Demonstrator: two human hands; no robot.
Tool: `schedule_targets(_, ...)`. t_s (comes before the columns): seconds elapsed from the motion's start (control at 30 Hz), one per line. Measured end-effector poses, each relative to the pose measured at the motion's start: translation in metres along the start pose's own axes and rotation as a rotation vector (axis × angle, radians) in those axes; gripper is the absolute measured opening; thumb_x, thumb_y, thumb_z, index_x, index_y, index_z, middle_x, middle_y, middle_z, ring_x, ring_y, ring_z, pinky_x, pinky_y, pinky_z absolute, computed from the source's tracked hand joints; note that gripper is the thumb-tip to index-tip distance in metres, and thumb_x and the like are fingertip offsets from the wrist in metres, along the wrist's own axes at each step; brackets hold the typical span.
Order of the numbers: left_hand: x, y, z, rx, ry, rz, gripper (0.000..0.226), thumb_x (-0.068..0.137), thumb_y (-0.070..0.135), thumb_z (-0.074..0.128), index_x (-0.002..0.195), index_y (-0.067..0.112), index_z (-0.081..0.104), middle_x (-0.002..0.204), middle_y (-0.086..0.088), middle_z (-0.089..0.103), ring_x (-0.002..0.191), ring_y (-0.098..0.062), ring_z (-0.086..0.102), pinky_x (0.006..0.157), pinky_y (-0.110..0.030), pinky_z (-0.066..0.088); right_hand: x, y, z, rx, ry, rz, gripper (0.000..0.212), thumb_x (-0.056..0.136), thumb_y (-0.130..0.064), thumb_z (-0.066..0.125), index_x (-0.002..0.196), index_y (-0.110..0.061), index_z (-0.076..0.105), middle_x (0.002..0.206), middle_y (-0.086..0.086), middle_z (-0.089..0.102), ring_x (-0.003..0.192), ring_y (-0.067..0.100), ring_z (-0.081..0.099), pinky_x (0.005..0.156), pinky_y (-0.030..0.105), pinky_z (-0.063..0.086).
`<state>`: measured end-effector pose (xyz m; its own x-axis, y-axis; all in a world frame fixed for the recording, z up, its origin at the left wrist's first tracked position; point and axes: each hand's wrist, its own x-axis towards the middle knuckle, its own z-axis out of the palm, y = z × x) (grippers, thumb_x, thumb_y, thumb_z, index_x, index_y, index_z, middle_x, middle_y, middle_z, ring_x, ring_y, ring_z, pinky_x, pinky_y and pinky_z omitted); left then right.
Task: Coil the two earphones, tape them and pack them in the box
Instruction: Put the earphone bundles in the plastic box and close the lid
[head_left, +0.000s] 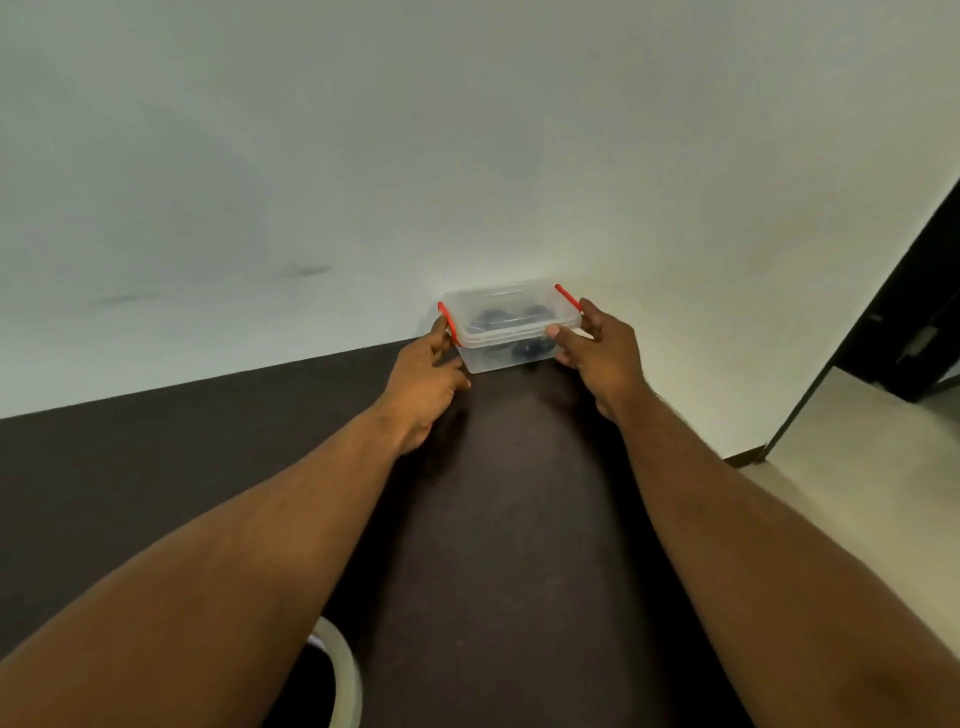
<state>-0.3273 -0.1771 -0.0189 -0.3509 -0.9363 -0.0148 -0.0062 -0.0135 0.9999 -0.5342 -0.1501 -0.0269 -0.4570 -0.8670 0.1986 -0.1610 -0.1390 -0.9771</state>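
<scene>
Both hands grip lidded box ends: left hand, right hand; table edge.

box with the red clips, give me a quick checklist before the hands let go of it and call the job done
1. Lid on the box: ok, it sits flat on the rim.
2. Earphones inside: dark coils show through the clear wall; whether both are there and taped, cannot tell.
3. Left red clip snapped down: cannot tell, the left hand partly covers it.
4. Right red clip snapped down: cannot tell, it lies along the lid edge beside the right hand.
5. Box resting on the table: ok, at the far edge against the wall.
6. Tape roll: ok, apart from the box, at the near edge.
</scene>
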Motion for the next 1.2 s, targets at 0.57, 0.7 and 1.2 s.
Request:
schedule_targets(0.57, -0.152, 0.060, -0.068, 0.512, -0.020, 0.092, 0.056, 0.083, -0.009, 0.062, 0.134, 0.013, 0.054, 0.126, -0.004, 0.062, 0.116, -0.010, 0.058, 0.087, -0.015, 0.047, -0.118, -0.058, 0.046, -0.344, -0.032, -0.165, 0.040, 0.080, -0.032, 0.075, 0.115, -0.013, 0.067, 0.112, 0.003, 0.067, 0.103, 0.015, 0.061, 0.087, 0.018, 0.044)
schedule_targets(0.7, -0.273, 0.040, -0.133, 0.639, 0.132, 0.146, 0.045, 0.085, 0.007, 0.069, 0.125, 0.028, 0.061, 0.125, 0.008, 0.064, 0.113, -0.002, 0.059, 0.101, -0.025, 0.045, -0.237, -0.074, 0.072, -0.255, -0.333, -0.225, 0.027, 0.079, -0.023, 0.077, 0.105, -0.018, 0.072, 0.108, -0.008, 0.060, 0.103, 0.002, 0.056, 0.089, 0.010, 0.042)
schedule_targets(1.2, -0.427, -0.013, -0.145, 1.078, 0.269, 0.145, 0.016, 0.092, 0.029, 0.062, 0.093, 0.020, 0.075, 0.082, 0.009, 0.055, 0.085, -0.011, 0.050, 0.075, -0.027, 0.042, -0.366, -0.104, 0.098, -1.054, -0.578, -0.377, 0.035, 0.090, -0.014, 0.051, 0.121, -0.024, 0.063, 0.120, -0.003, 0.067, 0.114, 0.023, 0.058, 0.098, 0.041, 0.044)
